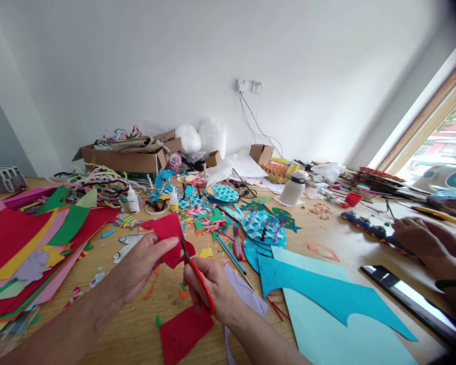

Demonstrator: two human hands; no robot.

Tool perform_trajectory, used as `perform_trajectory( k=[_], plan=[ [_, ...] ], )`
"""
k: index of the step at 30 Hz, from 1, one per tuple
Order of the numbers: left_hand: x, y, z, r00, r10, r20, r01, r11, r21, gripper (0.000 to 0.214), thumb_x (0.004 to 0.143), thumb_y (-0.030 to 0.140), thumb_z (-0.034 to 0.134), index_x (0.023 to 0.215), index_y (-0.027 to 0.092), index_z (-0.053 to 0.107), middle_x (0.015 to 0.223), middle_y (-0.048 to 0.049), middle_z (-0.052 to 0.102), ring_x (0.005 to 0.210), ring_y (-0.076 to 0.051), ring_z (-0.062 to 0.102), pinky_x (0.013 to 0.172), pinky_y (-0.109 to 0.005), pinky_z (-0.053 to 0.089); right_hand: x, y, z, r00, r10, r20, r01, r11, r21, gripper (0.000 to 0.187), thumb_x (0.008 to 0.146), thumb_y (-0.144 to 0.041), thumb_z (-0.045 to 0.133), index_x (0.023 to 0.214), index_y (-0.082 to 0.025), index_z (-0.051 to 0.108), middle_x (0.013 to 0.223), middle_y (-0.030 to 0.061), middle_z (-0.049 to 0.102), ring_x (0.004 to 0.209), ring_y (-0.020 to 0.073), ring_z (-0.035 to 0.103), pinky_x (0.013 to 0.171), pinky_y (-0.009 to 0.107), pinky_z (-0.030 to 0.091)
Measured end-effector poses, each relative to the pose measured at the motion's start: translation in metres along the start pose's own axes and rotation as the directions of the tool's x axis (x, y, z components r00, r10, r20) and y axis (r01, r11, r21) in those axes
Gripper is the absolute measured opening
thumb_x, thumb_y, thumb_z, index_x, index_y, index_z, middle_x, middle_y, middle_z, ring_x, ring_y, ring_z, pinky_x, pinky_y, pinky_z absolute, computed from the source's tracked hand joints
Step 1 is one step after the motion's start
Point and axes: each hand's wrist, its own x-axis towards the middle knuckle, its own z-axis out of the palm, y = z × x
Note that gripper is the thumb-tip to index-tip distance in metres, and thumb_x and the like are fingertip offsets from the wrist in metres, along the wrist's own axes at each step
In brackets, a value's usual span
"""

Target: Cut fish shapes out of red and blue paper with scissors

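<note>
wooden bench (345, 238), littered with paper craft. stack of coloured sheets (19, 243), far left. turquoise cut sheet (327, 294), right of the hands. cardboard box (121, 159), at the back. left hand (144, 263), grip pinched on red paper piece (165, 228), held above the bench at centre. right hand (213, 291), grip closed round red-handled scissors (196, 274), blades at the paper's edge.

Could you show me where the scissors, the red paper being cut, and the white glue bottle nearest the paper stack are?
scissors (201, 281): head view, on the red handle.
red paper (167, 230): head view, upper middle of the sheet.
white glue bottle (133, 202): head view, on its body.
</note>
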Motion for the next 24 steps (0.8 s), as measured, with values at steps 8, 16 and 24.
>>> perform_trajectory(
  k=[8,16,24],
  plan=[
    [-0.001,0.000,-0.001,0.999,-0.034,-0.011,0.034,0.999,0.024,0.017,0.068,0.033,0.069,0.072,0.018,0.066,0.069,0.0002,0.070,0.065,-0.015,0.057,0.063,-0.025,0.043,0.002,0.003,-0.001,1.000,-0.029,-0.005,0.030,0.999,0.012,0.038,0.077,-0.050,0.052,0.059,-0.018,0.045,0.037,-0.0083,0.039,0.029,0.0043,0.036,0.028,0.014,0.025],
    [0.001,0.002,-0.005,0.998,-0.058,0.004,0.057,0.998,0.037,0.017,0.066,0.035,0.070,0.069,0.018,0.065,0.066,0.0012,0.069,0.063,-0.014,0.058,0.061,-0.025,0.044,-0.001,-0.001,0.000,1.000,-0.010,-0.002,0.010,1.000,-0.017,0.041,0.075,-0.051,0.054,0.054,-0.019,0.039,0.036,-0.0083,0.039,0.028,0.0038,0.034,0.028,0.014,0.023],
    [0.001,0.008,-0.010,0.994,-0.100,0.048,0.097,0.994,0.056,0.012,0.069,0.029,0.068,0.071,0.018,0.066,0.065,0.0002,0.069,0.063,-0.013,0.060,0.060,-0.022,0.045,-0.002,-0.002,0.001,1.000,0.017,0.005,-0.016,1.000,-0.012,0.043,0.074,-0.056,0.054,0.056,-0.019,0.043,0.036,-0.0090,0.035,0.029,0.0041,0.033,0.030,0.015,0.024]
  ],
)
